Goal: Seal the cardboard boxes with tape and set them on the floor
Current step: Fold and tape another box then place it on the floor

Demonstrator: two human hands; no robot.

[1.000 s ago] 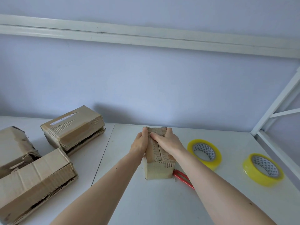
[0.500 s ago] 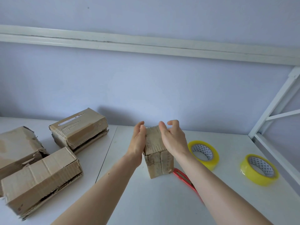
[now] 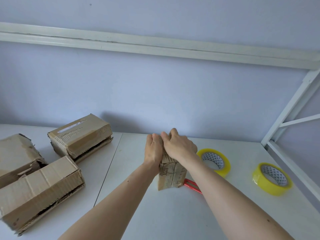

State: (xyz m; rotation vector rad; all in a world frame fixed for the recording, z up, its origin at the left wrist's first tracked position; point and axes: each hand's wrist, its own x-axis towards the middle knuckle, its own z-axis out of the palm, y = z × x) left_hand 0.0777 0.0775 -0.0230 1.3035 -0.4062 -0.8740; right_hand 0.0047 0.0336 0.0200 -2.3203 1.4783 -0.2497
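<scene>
Nearest the viewer, two bare forearms reach forward over the white tabletop (image 3: 173,213). They meet at a small cardboard box (image 3: 171,175) that stands in the middle of the tabletop, its long axis running away from the person, its near end face showing a closed flap seam. The left hand (image 3: 153,150) presses flat against the box's left side with straight fingers; the right hand (image 3: 180,146) lies over the top, fingers curled round the far upper edge, so both hands hold the flaps shut. Just right of the box lies a red cutter (image 3: 192,185), partly hidden by the right forearm. Beyond it, the nearer tape roll (image 3: 214,161) sits close to the right hand, a second tape roll (image 3: 271,178) further right. So the right hand is likely the one to fetch tape. Three larger boxes (image 3: 41,191) wait on the left, unsealed as far as can be judged.
</scene>
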